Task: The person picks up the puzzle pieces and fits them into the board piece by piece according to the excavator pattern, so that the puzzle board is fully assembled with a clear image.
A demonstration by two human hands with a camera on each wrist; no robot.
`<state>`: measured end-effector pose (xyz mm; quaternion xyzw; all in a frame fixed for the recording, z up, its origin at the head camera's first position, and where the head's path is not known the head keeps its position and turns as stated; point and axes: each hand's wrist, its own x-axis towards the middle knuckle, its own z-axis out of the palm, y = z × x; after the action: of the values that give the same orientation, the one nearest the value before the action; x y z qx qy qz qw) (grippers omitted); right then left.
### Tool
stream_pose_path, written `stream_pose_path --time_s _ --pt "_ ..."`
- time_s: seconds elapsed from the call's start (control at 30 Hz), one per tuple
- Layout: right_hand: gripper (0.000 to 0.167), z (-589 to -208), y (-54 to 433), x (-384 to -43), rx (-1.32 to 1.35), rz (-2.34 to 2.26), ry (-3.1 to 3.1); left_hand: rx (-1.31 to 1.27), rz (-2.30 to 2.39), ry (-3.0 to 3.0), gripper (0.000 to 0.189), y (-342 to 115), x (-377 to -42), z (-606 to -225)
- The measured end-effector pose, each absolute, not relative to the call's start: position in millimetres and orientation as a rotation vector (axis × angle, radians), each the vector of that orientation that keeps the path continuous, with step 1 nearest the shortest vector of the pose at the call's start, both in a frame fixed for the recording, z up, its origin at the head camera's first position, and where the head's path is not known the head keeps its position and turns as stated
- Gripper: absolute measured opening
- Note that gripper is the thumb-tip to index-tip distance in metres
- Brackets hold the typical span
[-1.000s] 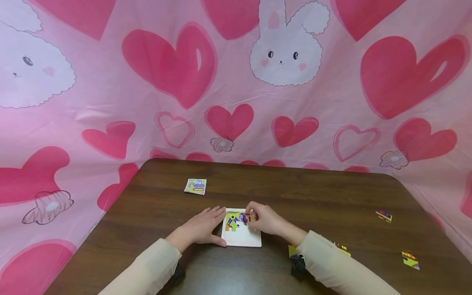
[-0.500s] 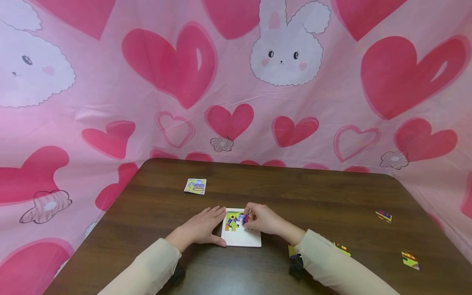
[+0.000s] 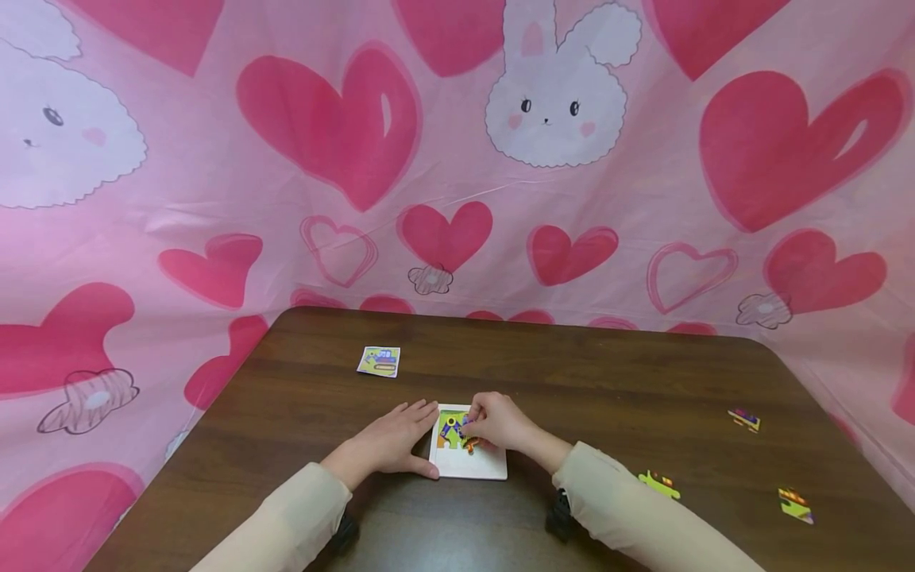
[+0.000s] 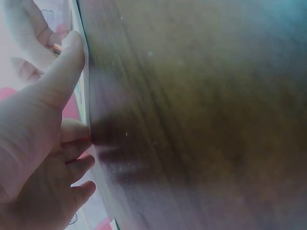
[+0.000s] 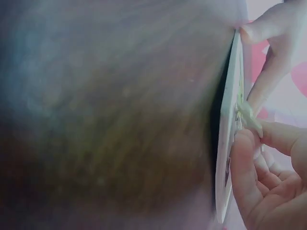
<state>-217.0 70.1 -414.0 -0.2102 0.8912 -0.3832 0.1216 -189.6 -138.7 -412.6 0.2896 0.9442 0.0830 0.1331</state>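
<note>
A white square puzzle tray (image 3: pixel 468 467) lies on the table, with joined green, orange and purple pieces (image 3: pixel 449 435) in its upper left part. My left hand (image 3: pixel 389 441) lies along the tray's left side, fingers extended, thumb and fingertips at its edge; the left wrist view shows its thumb (image 4: pixel 72 57) at the rim. Over the tray's upper right, my right hand (image 3: pixel 502 425) pinches a jigsaw puzzle piece (image 3: pixel 470 445) between thumb and finger. In the right wrist view that piece (image 5: pixel 248 117) is tilted up from the tray, and its printed face is mostly hidden.
A picture card of a digger (image 3: pixel 380 361) lies at the back left of the brown table (image 3: pixel 572 373). Loose jigsaw pieces lie to the right: a green one (image 3: pixel 659 484) by the right sleeve, another (image 3: pixel 796 505) farther right, and a purple one (image 3: pixel 745 419) behind.
My right hand has shifted slightly left across the tray, and the puzzle piece in its fingers has turned. A loose piece beside the right wrist has become hidden. The left hand stays still.
</note>
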Motion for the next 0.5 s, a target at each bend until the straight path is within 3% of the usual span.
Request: stream_pose_path --time_s 0.23,0.37,0.5 --pt "0.026 -415.7 68.0 -217.1 -0.714 -0.877 2.817 0.838 0.232 2.741 0.094 -138.6 -189.9 -412.8" --pt "0.020 -413.3 70.8 -216.5 -0.784 -0.855 2.808 0.840 0.232 2.740 0.094 -139.0 -190.0 -413.3" --pt "0.019 -409.8 77.3 -214.1 -1.009 -0.781 2.743 0.844 0.236 2.738 0.094 -139.3 -190.1 -412.8"
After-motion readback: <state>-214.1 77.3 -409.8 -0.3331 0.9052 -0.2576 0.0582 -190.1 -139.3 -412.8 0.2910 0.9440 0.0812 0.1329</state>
